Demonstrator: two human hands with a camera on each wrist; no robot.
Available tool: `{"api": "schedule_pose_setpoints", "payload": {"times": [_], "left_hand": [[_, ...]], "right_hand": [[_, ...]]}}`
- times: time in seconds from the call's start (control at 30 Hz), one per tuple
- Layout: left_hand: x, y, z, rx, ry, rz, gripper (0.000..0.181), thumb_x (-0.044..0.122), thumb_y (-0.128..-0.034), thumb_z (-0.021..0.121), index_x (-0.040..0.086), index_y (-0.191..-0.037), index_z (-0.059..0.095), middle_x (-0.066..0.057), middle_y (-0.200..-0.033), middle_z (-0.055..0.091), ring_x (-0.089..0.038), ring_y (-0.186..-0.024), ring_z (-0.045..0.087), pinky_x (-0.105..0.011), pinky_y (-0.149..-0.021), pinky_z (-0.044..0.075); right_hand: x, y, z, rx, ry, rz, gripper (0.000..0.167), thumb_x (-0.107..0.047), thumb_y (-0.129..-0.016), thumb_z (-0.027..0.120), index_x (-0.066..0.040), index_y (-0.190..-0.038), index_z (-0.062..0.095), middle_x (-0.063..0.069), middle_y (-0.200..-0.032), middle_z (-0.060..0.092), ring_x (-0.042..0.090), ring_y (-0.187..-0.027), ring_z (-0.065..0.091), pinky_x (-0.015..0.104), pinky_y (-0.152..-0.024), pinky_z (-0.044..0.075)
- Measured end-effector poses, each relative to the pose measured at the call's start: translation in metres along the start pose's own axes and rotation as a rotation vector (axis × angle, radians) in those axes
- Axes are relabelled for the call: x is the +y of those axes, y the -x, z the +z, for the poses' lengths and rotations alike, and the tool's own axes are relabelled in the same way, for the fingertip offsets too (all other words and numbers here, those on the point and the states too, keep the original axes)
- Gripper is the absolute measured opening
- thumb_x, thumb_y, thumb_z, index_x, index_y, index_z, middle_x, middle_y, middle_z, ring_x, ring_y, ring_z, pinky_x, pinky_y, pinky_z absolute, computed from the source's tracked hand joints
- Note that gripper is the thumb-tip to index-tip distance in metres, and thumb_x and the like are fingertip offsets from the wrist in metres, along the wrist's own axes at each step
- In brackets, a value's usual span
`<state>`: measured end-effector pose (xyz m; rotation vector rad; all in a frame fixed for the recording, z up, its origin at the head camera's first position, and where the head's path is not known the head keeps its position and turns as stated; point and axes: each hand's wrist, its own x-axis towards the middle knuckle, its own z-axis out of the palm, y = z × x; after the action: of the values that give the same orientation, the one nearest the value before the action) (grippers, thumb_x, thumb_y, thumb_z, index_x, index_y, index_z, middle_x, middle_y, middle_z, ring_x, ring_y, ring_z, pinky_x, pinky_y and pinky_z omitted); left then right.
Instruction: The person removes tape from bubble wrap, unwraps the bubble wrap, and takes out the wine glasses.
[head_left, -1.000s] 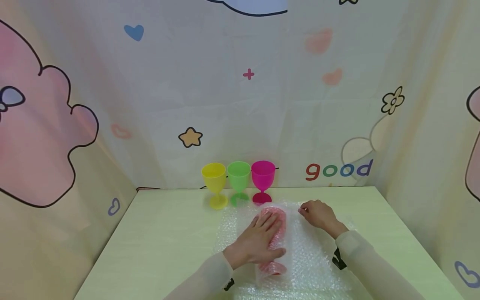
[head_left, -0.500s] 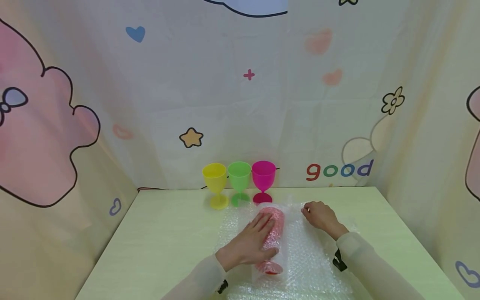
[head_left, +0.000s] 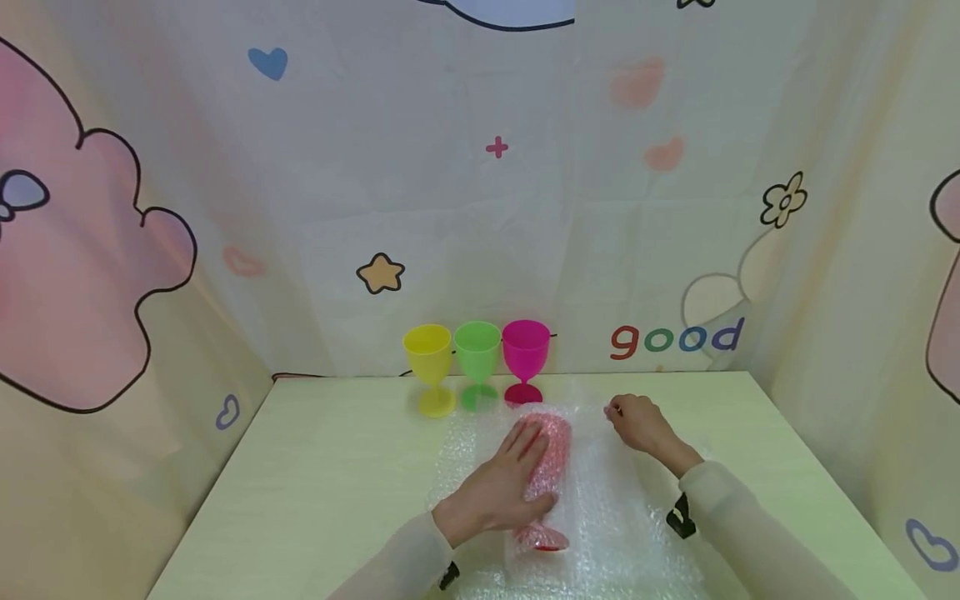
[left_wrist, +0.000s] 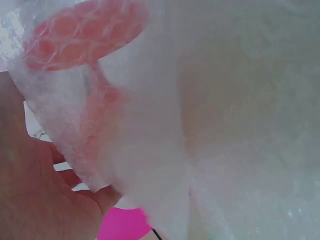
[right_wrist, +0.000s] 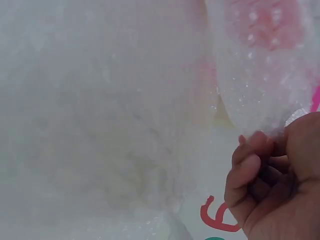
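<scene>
A red goblet [head_left: 550, 462] lies on its side under a layer of clear bubble wrap [head_left: 622, 517], its foot toward the near edge. My left hand [head_left: 498, 492] rests across its left side over the wrap, fingers spread and fairly straight. In the left wrist view the goblet's foot [left_wrist: 85, 37] shows through the bubbles, and the left palm is beside the sheet. Off to the right, my right hand [head_left: 641, 423] pinches the far edge of the bubble wrap with curled fingers; the right wrist view shows that hand [right_wrist: 270, 175] at the sheet's edge.
Three upright goblets stand in a row at the back: yellow [head_left: 429, 358], green [head_left: 477, 354] and magenta [head_left: 526, 354]. The far end of the wrap reaches close to their feet. A printed curtain [head_left: 315, 208] hangs behind the pale table [head_left: 300, 483].
My left hand and the wrapped goblet have shifted slightly left since a second ago. My right hand has moved a little to the right, still at the wrap's edge.
</scene>
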<state>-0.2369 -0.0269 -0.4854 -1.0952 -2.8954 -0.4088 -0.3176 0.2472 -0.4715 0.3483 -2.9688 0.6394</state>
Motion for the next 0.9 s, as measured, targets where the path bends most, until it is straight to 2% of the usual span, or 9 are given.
{"api": "schedule_pose_setpoints", "payload": {"times": [0.1, 0.2, 0.3, 0.43, 0.5, 0.57, 0.63, 0.77, 0.9], "left_hand": [[0.003, 0.001, -0.001, -0.01, -0.01, -0.018, 0.082, 0.054, -0.0957, 0.047, 0.011, -0.158, 0.015, -0.007, -0.167, 0.005, -0.027, -0.155, 0.001, -0.037, -0.119, 0.032], [0.003, 0.0, -0.002, -0.012, -0.032, -0.01, 0.082, 0.054, -0.0957, 0.047, 0.01, -0.158, 0.016, -0.008, -0.167, 0.008, -0.028, -0.155, 0.004, -0.036, -0.119, 0.031], [0.003, -0.001, 0.0, -0.01, -0.063, -0.003, 0.082, 0.056, -0.0957, 0.046, 0.011, -0.158, 0.018, -0.007, -0.167, 0.011, -0.027, -0.155, 0.007, -0.039, -0.122, 0.025], [0.005, -0.001, -0.001, -0.005, -0.09, -0.026, 0.082, 0.061, -0.0945, 0.042, 0.015, -0.158, 0.02, -0.004, -0.167, 0.014, -0.027, -0.155, 0.01, -0.051, -0.122, 0.022], [0.007, -0.002, -0.004, 0.003, -0.102, -0.043, 0.082, 0.063, -0.0936, 0.042, 0.018, -0.158, 0.02, -0.003, -0.167, 0.014, -0.026, -0.155, 0.01, -0.054, -0.122, 0.021], [0.01, -0.004, -0.007, 0.019, -0.114, -0.037, 0.081, 0.063, -0.093, 0.044, 0.02, -0.158, 0.021, -0.002, -0.167, 0.014, -0.026, -0.155, 0.009, -0.054, -0.123, 0.018], [0.013, -0.008, -0.009, 0.025, -0.119, -0.013, 0.082, 0.062, -0.0926, 0.045, 0.021, -0.158, 0.02, -0.002, -0.167, 0.013, -0.024, -0.155, 0.008, -0.052, -0.124, 0.015], [0.019, -0.017, -0.006, 0.003, -0.128, 0.056, 0.084, 0.065, -0.093, 0.043, 0.019, -0.159, 0.017, -0.002, -0.167, 0.01, -0.021, -0.155, 0.006, -0.047, -0.125, 0.01], [0.019, -0.021, 0.0, -0.034, -0.169, 0.053, 0.085, 0.067, -0.0936, 0.037, 0.017, -0.159, 0.015, -0.001, -0.167, 0.008, -0.019, -0.155, 0.005, -0.045, -0.126, 0.008]], "right_hand": [[-0.001, 0.001, -0.003, -0.043, 0.024, 0.012, 0.022, -0.015, -0.098, 0.055, 0.0, -0.087, 0.068, 0.008, -0.077, 0.065, 0.017, -0.064, 0.052, 0.031, -0.059, 0.043], [-0.001, 0.003, -0.004, -0.067, 0.048, 0.029, 0.024, -0.018, -0.097, 0.056, 0.003, -0.099, 0.067, 0.012, -0.083, 0.067, 0.02, -0.068, 0.057, 0.035, -0.062, 0.05], [-0.005, 0.01, -0.005, 0.016, 0.1, 0.014, 0.032, -0.02, -0.096, 0.06, 0.005, -0.115, 0.062, 0.017, -0.097, 0.068, 0.024, -0.075, 0.062, 0.041, -0.068, 0.056], [-0.023, 0.024, -0.011, 0.179, 0.15, -0.126, 0.035, -0.019, -0.09, 0.069, -0.001, -0.119, 0.061, 0.015, -0.103, 0.065, 0.023, -0.078, 0.064, 0.04, -0.07, 0.058], [-0.032, 0.031, -0.013, 0.184, 0.17, -0.23, 0.03, -0.018, -0.087, 0.073, -0.005, -0.113, 0.065, 0.01, -0.102, 0.065, 0.02, -0.08, 0.064, 0.038, -0.072, 0.059], [-0.039, 0.037, -0.014, 0.137, 0.201, -0.325, 0.026, -0.018, -0.084, 0.076, -0.008, -0.107, 0.068, 0.007, -0.1, 0.065, 0.019, -0.084, 0.065, 0.037, -0.075, 0.06], [-0.044, 0.043, -0.012, 0.061, 0.231, -0.371, 0.026, -0.019, -0.082, 0.079, -0.01, -0.104, 0.069, 0.006, -0.102, 0.065, 0.02, -0.088, 0.067, 0.037, -0.079, 0.06], [-0.042, 0.049, -0.003, -0.077, 0.276, -0.355, 0.041, -0.023, -0.08, 0.081, -0.01, -0.117, 0.067, 0.01, -0.122, 0.064, 0.029, -0.11, 0.064, 0.045, -0.09, 0.057], [-0.036, 0.051, 0.003, -0.219, 0.283, -0.316, 0.071, -0.032, -0.079, 0.081, -0.015, -0.142, 0.052, 0.011, -0.154, 0.042, 0.038, -0.138, 0.044, 0.054, -0.101, 0.049]]}}
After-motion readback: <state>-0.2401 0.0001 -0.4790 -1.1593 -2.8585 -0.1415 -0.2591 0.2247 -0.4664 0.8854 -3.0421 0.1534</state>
